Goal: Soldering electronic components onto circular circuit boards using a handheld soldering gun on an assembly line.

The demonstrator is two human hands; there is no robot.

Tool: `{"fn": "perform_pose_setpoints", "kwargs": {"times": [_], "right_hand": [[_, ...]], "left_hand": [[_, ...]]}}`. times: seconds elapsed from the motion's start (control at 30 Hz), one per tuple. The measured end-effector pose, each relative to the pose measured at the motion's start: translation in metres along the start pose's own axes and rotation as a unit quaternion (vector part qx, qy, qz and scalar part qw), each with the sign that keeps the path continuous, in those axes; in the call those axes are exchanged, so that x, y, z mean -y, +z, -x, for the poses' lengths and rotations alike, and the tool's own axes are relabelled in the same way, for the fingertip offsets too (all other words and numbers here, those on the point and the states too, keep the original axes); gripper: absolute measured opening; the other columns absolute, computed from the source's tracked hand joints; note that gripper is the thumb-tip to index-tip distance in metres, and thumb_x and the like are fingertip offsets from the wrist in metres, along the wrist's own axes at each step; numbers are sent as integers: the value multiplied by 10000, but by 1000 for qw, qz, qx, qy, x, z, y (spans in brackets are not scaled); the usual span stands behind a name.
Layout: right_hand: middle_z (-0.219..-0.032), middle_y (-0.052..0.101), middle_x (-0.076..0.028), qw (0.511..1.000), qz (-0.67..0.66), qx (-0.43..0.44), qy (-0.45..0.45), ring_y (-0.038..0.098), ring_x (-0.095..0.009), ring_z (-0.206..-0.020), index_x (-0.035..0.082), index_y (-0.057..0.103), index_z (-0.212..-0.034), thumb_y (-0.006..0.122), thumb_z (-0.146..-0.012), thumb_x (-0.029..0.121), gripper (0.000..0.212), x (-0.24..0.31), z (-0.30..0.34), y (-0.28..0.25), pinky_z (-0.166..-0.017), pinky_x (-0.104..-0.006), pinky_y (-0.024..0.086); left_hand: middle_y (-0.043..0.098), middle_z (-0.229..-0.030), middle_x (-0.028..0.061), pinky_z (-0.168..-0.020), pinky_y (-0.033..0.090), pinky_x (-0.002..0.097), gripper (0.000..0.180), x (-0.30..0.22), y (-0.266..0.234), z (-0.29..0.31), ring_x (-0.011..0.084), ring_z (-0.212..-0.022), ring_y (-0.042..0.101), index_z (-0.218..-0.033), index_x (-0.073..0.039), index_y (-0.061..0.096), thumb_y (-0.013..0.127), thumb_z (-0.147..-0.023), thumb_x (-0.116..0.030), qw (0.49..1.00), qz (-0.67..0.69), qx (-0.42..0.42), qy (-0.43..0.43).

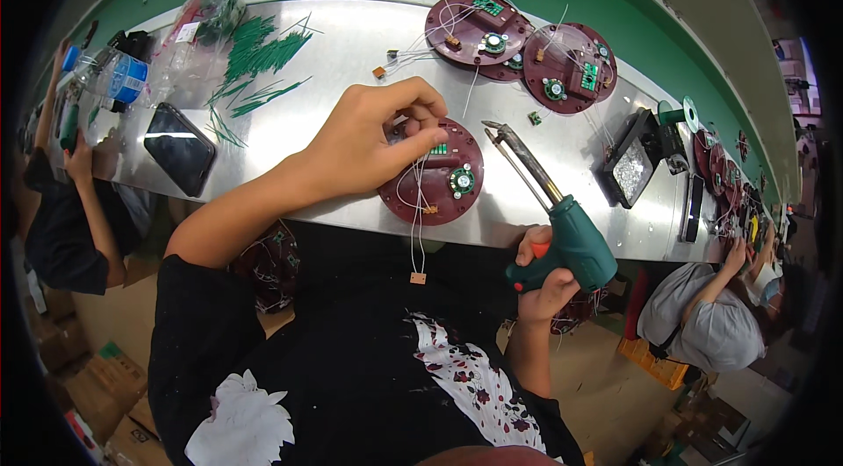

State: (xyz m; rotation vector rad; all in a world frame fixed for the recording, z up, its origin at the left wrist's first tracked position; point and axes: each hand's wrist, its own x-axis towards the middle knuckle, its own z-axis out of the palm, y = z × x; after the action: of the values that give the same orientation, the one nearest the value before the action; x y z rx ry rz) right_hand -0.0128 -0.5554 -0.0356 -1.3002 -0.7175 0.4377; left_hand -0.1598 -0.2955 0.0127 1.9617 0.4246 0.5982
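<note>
A round maroon plate (450,202) lies at the near edge of the metal bench, carrying a small green-ringed round part (462,180) and a green circuit board partly covered by my fingers. My left hand (373,137) is over its upper left side, fingers curled in and thumb against them; whatever they pinch is hidden. Thin white wires (413,242) run from the plate over the bench edge to a small tan connector (419,278). My right hand (551,283) grips a green soldering gun (580,238) by its handle, its tip pointing up and left, apart from the plate.
More maroon plates (571,62) with boards and wires lie at the back. Left are green wires (259,53), a black phone (179,148) and a plastic bottle (118,75). Right are a black tray (632,163) and a solder spool (689,114). Other people sit on both sides.
</note>
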Motion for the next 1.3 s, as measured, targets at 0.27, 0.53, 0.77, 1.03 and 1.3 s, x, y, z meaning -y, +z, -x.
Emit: {"fn": "perform_pose_setpoints", "kwargs": {"times": [0.27,0.53,0.77,1.03,1.3], "right_hand": [[-852,561,-99,999,-44,-16,0,541,-171,-708,-70,556,-1169,572,-1011,660,746,2,-2,-8,-622,-287,415],[-914,625,-126,998,46,5,-36,591,-181,-733,-80,572,-1232,564,-1009,670,782,3,-12,-12,-645,-286,450],[-971,666,-140,996,62,62,17,629,-192,-765,-78,583,-1281,554,-975,735,869,1,-11,-17,-659,-308,482],[-926,671,-112,993,73,80,54,640,-188,-761,-74,597,-1280,554,-965,752,885,2,-8,-15,-650,-302,502],[-957,670,-114,990,80,101,61,631,-184,-731,-61,628,-1235,567,-966,739,847,2,-9,-17,-622,-303,499]], "left_hand": [[716,-973,93,-769,550,324,112,7,13,-4,196,-857,693,-951,-17,739,773,-907,-114,1000,-3,-18,-6],[675,-1077,73,-911,490,301,135,15,20,-2,156,-992,640,-873,-22,669,782,-904,-89,998,48,0,-43],[662,-1139,78,-986,415,317,189,15,20,0,171,-989,629,-797,-48,600,773,-868,-75,999,-35,6,-23],[666,-1122,67,-979,373,342,189,22,26,4,197,-959,609,-753,-67,557,743,-787,-57,999,-22,-41,-2],[652,-1133,78,-982,391,321,199,20,24,4,177,-980,604,-747,-63,527,718,-760,-9,999,-26,-25,-8]]}}
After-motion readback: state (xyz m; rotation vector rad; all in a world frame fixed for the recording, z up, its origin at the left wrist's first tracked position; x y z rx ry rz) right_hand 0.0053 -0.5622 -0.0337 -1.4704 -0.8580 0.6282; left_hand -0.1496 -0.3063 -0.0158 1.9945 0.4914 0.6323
